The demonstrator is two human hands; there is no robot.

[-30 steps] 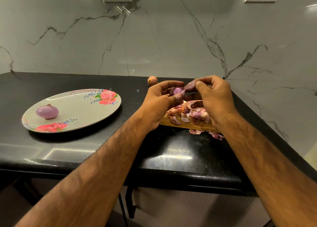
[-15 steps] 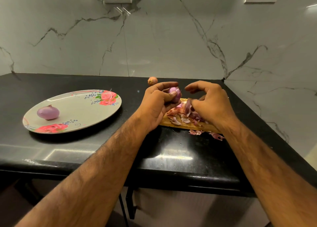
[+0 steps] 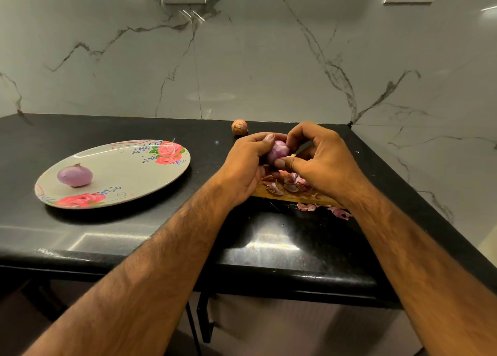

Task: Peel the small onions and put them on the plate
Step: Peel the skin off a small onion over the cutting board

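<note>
A small purple onion (image 3: 278,151) sits between both hands above the wooden board (image 3: 290,196). My left hand (image 3: 246,167) grips it from the left, thumb on top. My right hand (image 3: 320,159) pinches it from the right with thumb and fingertips. One peeled purple onion (image 3: 75,175) lies on the left part of the flowered plate (image 3: 121,175). An unpeeled brown onion (image 3: 239,127) rests on the black counter behind my hands.
Loose onion skins (image 3: 285,183) cover the board, and a few more skins (image 3: 337,211) lie on the counter (image 3: 134,229) in front of it. The marble wall rises behind and to the right. The counter's front edge is near my forearms.
My right hand dropped a strip of skin onto the board, then came back up to the onion. My left hand kept hold of the onion throughout.
</note>
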